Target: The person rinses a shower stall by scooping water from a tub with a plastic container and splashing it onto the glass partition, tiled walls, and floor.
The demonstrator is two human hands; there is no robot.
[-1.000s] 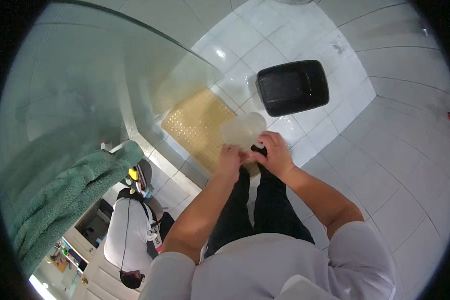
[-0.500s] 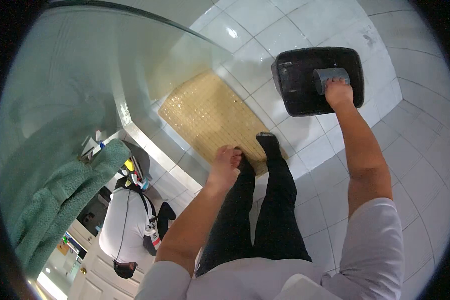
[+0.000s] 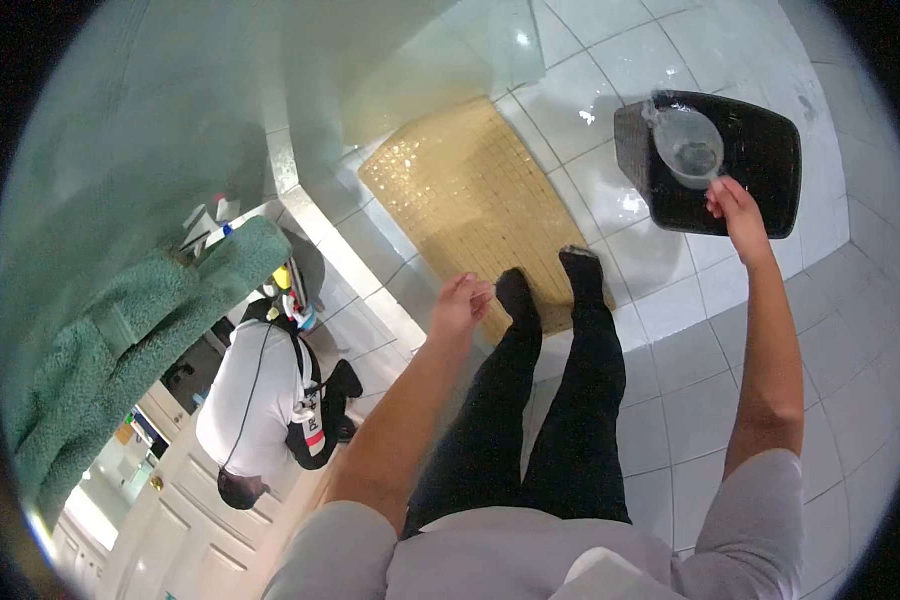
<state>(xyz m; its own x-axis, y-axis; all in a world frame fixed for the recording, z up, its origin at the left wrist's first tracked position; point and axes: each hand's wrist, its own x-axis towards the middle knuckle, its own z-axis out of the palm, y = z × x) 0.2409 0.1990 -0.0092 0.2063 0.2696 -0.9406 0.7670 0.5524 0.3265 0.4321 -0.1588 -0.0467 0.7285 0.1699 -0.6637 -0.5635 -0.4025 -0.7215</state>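
Note:
My right hand grips the handle of a clear plastic water dipper. The dipper is tilted, its open mouth facing me, over the left side of a black tub. Water splashes at the dipper's upper left rim. My left hand hangs in the air above the lower part of the tan bath mat, fingers curled in and no object visible in them. Both my feet, in black socks, rest on the mat's lower end.
Wet white tiles surround the mat. A glass panel stands at upper left, with a green towel nearby. Beyond a white curb, a person in a white shirt crouches near cleaning bottles. A white door is at lower left.
My right hand has lifted the dipper from inside the tub and tipped it toward the tub's left side, where water splashes. My left hand stays curled. The view has shifted left.

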